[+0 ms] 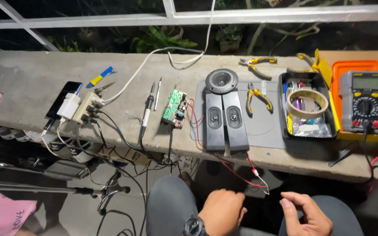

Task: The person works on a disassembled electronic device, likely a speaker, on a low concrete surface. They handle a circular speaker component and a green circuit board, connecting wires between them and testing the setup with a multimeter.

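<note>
Head view. Nearest the camera, the left hand [221, 209] is resting on the knee, curled into a loose fist and holding nothing; a wristwatch [194, 226] is sitting on that wrist. The right hand [303, 213] is hovering beside it, fingers [290, 205] partly bent and empty.

The red and black lead [259, 177] is hanging just off the counter [36, 78] edge, lying between the two hands and slightly above them; its loose end appears to be a small connector, though the view is too dim to confirm. The lead is running up and to the left toward the pair of black speaker bars [225, 122], whose long axes are pointing away from the person. Both hands are lying about equally near the dangling end.

A green circuit board [174, 108] is sitting left of the speakers, a soldering iron [147, 109] beyond it, and a multimeter [365, 100] at far right.
</note>
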